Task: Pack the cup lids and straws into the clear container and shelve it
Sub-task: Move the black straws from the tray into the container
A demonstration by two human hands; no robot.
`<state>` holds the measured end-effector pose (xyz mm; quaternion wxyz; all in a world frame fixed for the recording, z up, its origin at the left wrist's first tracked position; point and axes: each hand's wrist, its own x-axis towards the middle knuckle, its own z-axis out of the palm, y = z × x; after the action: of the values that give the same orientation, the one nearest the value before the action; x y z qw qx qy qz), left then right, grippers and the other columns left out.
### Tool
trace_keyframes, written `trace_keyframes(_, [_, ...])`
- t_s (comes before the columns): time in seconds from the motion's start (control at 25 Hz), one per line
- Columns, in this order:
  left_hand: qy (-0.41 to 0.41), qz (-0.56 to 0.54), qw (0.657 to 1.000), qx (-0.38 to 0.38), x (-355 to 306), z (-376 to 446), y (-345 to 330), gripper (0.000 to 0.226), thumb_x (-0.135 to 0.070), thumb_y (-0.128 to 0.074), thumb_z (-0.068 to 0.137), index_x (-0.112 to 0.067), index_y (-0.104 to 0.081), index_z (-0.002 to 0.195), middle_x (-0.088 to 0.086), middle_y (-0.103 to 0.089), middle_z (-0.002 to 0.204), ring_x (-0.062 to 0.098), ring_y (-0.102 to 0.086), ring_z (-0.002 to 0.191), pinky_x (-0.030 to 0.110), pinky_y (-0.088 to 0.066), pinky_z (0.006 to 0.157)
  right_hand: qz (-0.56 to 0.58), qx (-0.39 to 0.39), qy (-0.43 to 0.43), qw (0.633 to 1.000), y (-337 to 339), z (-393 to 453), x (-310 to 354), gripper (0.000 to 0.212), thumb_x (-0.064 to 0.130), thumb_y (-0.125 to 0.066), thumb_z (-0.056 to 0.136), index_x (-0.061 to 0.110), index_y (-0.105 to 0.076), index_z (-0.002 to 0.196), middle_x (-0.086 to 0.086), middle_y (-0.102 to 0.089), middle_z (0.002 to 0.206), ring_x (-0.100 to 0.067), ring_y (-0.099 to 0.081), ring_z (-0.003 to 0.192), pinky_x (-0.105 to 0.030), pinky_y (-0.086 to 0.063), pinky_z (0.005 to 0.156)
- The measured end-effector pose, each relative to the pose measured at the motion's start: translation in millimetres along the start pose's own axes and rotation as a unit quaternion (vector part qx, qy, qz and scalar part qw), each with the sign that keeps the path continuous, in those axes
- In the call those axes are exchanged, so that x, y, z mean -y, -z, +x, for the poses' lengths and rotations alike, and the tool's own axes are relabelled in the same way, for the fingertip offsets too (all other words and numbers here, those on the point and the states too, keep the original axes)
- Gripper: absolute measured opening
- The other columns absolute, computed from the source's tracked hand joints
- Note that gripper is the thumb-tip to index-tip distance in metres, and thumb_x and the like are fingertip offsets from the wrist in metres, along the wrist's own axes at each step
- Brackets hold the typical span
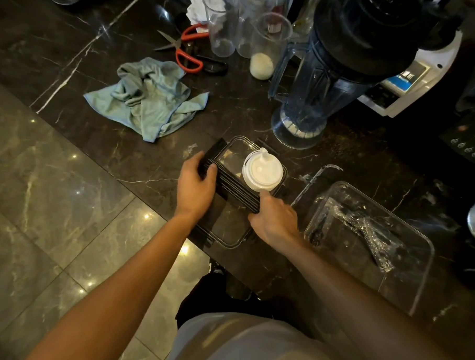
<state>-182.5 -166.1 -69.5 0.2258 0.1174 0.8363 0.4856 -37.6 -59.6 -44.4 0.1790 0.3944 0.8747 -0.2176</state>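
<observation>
A dark marble counter (255,111) with pale veins fills the far and right parts of the view, and a glossy tiled floor (42,215) lies to the left and near.

At the counter's near edge sits a clear container (233,238) with rounded corners. Inside it, toward its far end, a stack of white cup lids (261,169) stands upright with a spout on top. A bundle of black straws (231,180) lies slanted across the container just left of the lids.

The left hand (195,185) grips the far end of the straws, fingers curled over them. The right hand (275,221) holds their near end, fingers curled round it, thumb pointing up just beside the lids.

To the right, close by, lies a second clear tub (415,281) holding crumpled clear plastic wrap (369,234). A clear flat lid (312,182) rests between the two containers.

Farther back stand a blender jug (303,95) on its black and white base and several clear cups (221,30), one with a pale lump at its bottom. Red-handled scissors (184,51) lie left of the cups. A crumpled blue-grey cloth (148,99) lies to the left of centre.
</observation>
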Motion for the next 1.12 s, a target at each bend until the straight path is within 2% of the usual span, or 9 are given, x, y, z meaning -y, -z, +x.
trace_keyframes(0.08, [-0.037,0.067,0.997,0.029,4.2,2.4,-4.2,0.046,-0.025,-0.053,0.106,-0.011,-0.049,0.150,0.010,-0.057,0.147,0.025,-0.051,0.138,0.042,-0.041,0.116,-0.027,-0.025,0.012,0.999,-5.7,1.6,2.2,0.044,0.028,-0.071,0.093,0.015,-0.053,0.131,-0.007,-0.071,0.118,-0.026,-0.069,0.110,-0.039,-0.051,0.087])
trace_keyframes(0.2, [-0.068,0.135,0.988,0.028,9.3,3.5,-5.0,0.051,-0.029,-0.053,0.106,-0.011,-0.044,0.153,0.010,-0.053,0.151,0.025,-0.045,0.142,0.042,-0.036,0.119,-0.049,-0.040,0.018,0.998,-12.4,4.4,4.8,0.044,0.029,-0.071,0.093,0.014,-0.052,0.130,-0.008,-0.069,0.120,-0.026,-0.068,0.110,-0.039,-0.054,0.085])
trace_keyframes(0.4, [-0.137,0.216,0.965,0.054,25.9,3.1,-11.1,0.051,-0.029,-0.055,0.105,-0.012,-0.047,0.153,0.012,-0.043,0.160,0.027,-0.039,0.149,0.043,-0.032,0.122,-0.096,-0.071,0.029,0.992,-16.2,4.6,2.7,0.064,0.041,-0.075,0.089,0.013,-0.045,0.138,-0.011,-0.058,0.135,-0.026,-0.062,0.118,-0.039,-0.053,0.087])
trace_keyframes(0.56, [-0.160,0.241,0.954,0.072,31.4,2.3,-19.3,0.052,-0.034,-0.053,0.106,-0.012,-0.046,0.153,0.014,-0.042,0.161,0.031,-0.034,0.152,0.048,-0.029,0.124,-0.100,-0.102,0.027,0.989,-16.0,2.9,-4.7,0.068,0.048,-0.079,0.082,0.011,-0.052,0.132,-0.010,-0.059,0.130,-0.025,-0.062,0.116,-0.038,-0.053,0.088])
trace_keyframes(0.76, [-0.215,0.280,0.933,0.063,31.9,3.6,-21.6,0.050,-0.036,-0.051,0.106,-0.011,-0.049,0.150,0.016,-0.048,0.157,0.033,-0.035,0.152,0.052,-0.026,0.125,-0.086,-0.147,0.035,0.985,-21.8,-4.4,-18.6,0.064,0.051,-0.085,0.071,0.010,-0.062,0.114,-0.009,-0.065,0.108,-0.026,-0.064,0.101,-0.037,-0.054,0.079])
trace_keyframes(0.88, [-0.232,0.292,0.925,0.069,27.1,6.4,-25.5,0.050,-0.036,-0.051,0.106,-0.009,-0.050,0.148,0.017,-0.048,0.156,0.034,-0.035,0.151,0.055,-0.026,0.125,-0.076,-0.162,0.054,0.982,-24.0,-8.5,-23.1,0.069,0.055,-0.085,0.069,0.010,-0.061,0.116,-0.009,-0.064,0.106,-0.026,-0.064,0.099,-0.038,-0.056,0.078])
trace_keyframes(1.12, [-0.286,0.294,0.911,0.043,36.9,4.9,-27.1,0.045,-0.033,-0.051,0.106,-0.008,-0.056,0.143,0.016,-0.054,0.150,0.032,-0.041,0.148,0.053,-0.023,0.125,-0.072,-0.161,0.076,0.981,-23.6,-14.8,-23.4,0.079,0.060,-0.083,0.071,0.010,-0.058,0.127,-0.010,-0.064,0.116,-0.027,-0.062,0.107,-0.040,-0.056,0.085])
